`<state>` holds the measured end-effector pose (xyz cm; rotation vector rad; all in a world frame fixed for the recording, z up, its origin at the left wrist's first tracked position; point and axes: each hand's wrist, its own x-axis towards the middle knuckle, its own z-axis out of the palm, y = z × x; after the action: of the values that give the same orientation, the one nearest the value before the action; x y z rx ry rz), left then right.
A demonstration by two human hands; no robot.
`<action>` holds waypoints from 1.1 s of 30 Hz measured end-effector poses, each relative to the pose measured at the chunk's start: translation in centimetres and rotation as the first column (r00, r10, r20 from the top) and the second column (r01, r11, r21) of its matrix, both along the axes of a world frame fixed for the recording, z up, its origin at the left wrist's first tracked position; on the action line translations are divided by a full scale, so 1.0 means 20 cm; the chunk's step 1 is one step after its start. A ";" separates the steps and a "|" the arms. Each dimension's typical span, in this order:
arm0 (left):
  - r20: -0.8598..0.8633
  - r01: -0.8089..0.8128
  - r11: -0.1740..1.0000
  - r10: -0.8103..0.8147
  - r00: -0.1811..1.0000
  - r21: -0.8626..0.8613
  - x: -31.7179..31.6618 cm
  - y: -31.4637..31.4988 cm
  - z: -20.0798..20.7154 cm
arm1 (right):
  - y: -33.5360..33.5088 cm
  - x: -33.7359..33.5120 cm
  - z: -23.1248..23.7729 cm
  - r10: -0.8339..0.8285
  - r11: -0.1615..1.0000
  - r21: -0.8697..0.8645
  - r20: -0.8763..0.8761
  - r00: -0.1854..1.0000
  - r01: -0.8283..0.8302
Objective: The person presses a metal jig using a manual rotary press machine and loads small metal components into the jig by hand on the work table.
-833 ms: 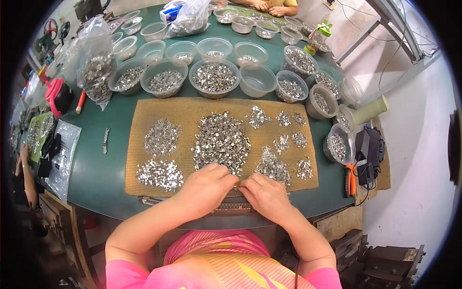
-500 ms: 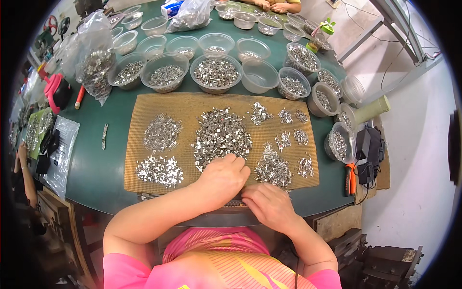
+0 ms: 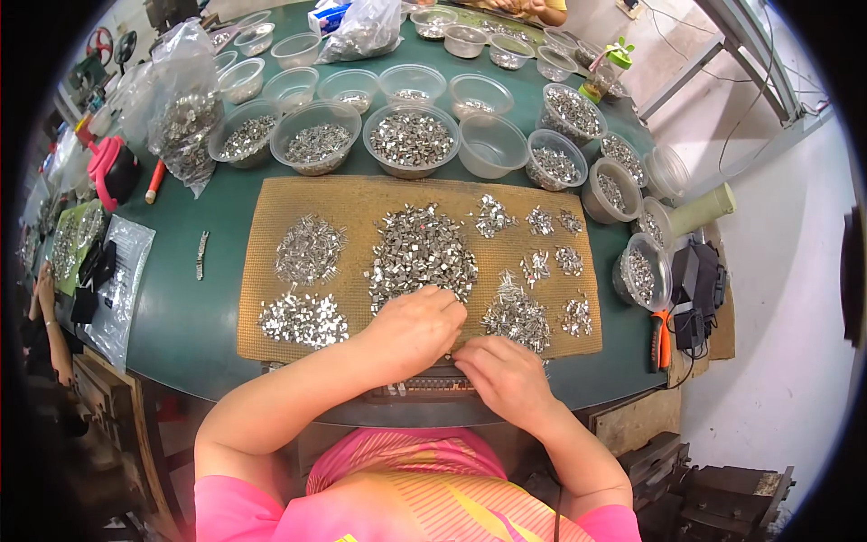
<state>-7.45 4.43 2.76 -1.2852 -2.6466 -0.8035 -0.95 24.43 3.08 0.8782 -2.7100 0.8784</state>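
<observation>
My left hand (image 3: 417, 332) is closed at the near edge of a brown textured mat (image 3: 352, 194), its fingertips bent down and hidden. Beside it on the right, my right hand (image 3: 504, 372) is closed too, thumb and fingers pinched together. Anything between the fingers is too small or covered to make out. Just below both hands lies a dark slotted bar (image 3: 433, 387) along the mat's front edge. A large heap of small metal pieces (image 3: 423, 248) is right beyond my left hand. Thin metal pieces (image 3: 515, 316) lie in a pile near my right fingers.
On the mat are flat shiny pieces (image 3: 303, 321), thin pieces (image 3: 310, 248) and several smaller piles. Clear plastic bowls (image 3: 411, 137) of metal parts line its far side. Orange-handled pliers (image 3: 659, 341) lie right; a short metal link strip (image 3: 201, 256) lies left. Another person's hands (image 3: 515, 5) show at the far end.
My hands have shifted slightly and the right one has tilted upward, so more of the slotted bar shows. The whole view has moved a little. The piles look the same.
</observation>
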 end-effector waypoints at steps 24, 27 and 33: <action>0.365 -0.116 0.963 0.020 0.931 0.245 0.28 -0.14 0.03 | -0.02 -0.06 0.03 -0.039 0.996 0.082 -0.033 0.999 0.042; 0.345 -0.075 0.970 -0.010 0.939 0.232 0.29 -0.10 0.03 | -0.03 -0.06 0.02 -0.058 0.992 0.111 -0.034 0.998 0.062; 0.330 -0.044 0.977 -0.029 0.943 0.211 0.28 -0.09 0.02 | -0.03 -0.06 0.02 -0.072 0.990 0.116 -0.037 0.997 0.076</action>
<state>-1.79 2.65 3.24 -1.1719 -2.7020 -1.3745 -2.20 23.77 3.41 0.7996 -2.7698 0.6898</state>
